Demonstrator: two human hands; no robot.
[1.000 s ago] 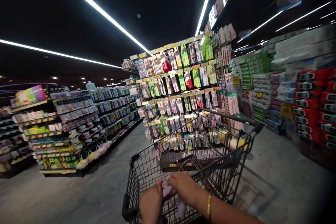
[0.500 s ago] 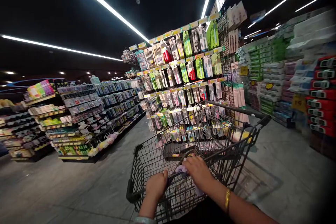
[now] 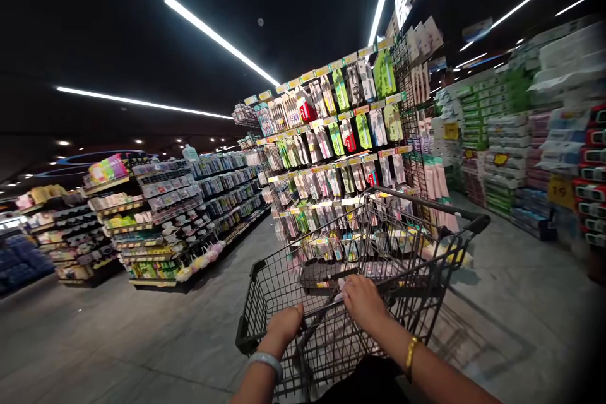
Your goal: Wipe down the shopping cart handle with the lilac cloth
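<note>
A black wire shopping cart (image 3: 265,309) stands right in front of me, its inside showing no goods that I can make out. My left hand (image 3: 285,323) is wrapped round the cart's near rim and wears a pale bangle (image 3: 266,361) at the wrist. To its right my right hand (image 3: 362,300) is closed over the same rim, with a small piece of pale purple cloth (image 3: 341,289) at its fingers. A gold bracelet (image 3: 411,356) circles my right wrist.
A tall rack of hanging packets (image 3: 331,139) rises just beyond the cart. Stocked shelves (image 3: 161,214) line the left side. Stacked packages (image 3: 502,145) and red boxes (image 3: 596,170) stand at the right. Grey floor (image 3: 142,334) shows at the left.
The shelves and rack have shifted right and slightly down in view. My left hand has moved slightly right with the cart rim, and both hands keep their hold.
</note>
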